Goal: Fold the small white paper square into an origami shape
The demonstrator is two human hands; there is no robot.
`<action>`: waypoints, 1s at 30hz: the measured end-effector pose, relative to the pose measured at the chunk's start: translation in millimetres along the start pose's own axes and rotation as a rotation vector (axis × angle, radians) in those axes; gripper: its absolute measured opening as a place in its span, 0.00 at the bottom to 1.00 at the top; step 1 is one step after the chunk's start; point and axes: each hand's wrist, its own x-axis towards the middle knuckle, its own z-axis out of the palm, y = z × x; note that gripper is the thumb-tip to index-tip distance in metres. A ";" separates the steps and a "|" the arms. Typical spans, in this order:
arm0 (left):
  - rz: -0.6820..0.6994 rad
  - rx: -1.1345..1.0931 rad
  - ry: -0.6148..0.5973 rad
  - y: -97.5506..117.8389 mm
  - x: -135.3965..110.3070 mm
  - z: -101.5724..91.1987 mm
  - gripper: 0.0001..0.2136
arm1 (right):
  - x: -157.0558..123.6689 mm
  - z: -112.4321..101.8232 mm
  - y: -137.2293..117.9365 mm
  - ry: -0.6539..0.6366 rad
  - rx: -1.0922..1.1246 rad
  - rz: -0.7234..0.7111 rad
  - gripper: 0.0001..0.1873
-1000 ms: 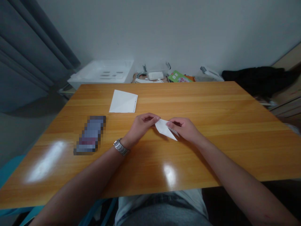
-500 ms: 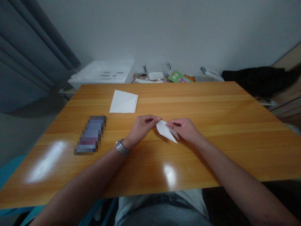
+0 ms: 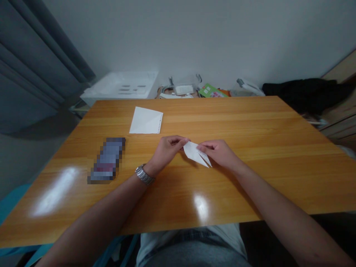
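A small folded white paper piece [image 3: 194, 153] lies at the middle of the wooden table [image 3: 250, 126], pinched from both sides. My left hand [image 3: 166, 150], with a metal watch [image 3: 144, 174] on its wrist, grips the paper's left corner with closed fingers. My right hand [image 3: 218, 154] holds the paper's right part, its fingers curled over the folded edge. The paper is a pointed, triangular shape with its tip toward me.
A second folded white sheet [image 3: 145, 120] with a perforated edge lies farther back on the left. A blurred dark rectangular object [image 3: 107, 159] lies left of my hands. Behind the table are a white box [image 3: 122, 86], cables, a green packet [image 3: 210, 90] and dark cloth [image 3: 300, 92].
Both hands have stayed on the paper, with only small finger shifts; the paper's angle changed slightly.
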 end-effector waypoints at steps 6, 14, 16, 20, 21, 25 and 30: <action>0.004 -0.007 -0.014 -0.1 0.0 0.8 0.16 | 2.4 1.8 5.9 0.002 0.016 -0.025 0.22; 0.034 0.090 -0.041 -2.4 0.7 0.4 0.18 | 3.7 7.5 7.4 0.001 -0.057 -0.154 0.13; 0.058 0.129 -0.052 -3.2 0.6 0.8 0.17 | 2.9 8.2 6.2 0.008 -0.085 -0.171 0.11; 0.121 0.141 -0.059 -5.7 0.7 2.3 0.18 | 3.5 9.1 7.3 0.023 -0.041 -0.139 0.09; 0.128 0.119 -0.061 -6.3 0.7 2.8 0.18 | 4.3 9.3 8.6 0.034 -0.019 -0.129 0.09; 0.126 0.046 -0.082 -7.2 -0.3 5.2 0.20 | 8.3 9.6 13.6 0.115 0.134 -0.098 0.10; 0.111 0.061 -0.091 -3.0 -4.8 9.0 0.18 | 9.7 9.7 11.3 0.199 0.313 0.008 0.16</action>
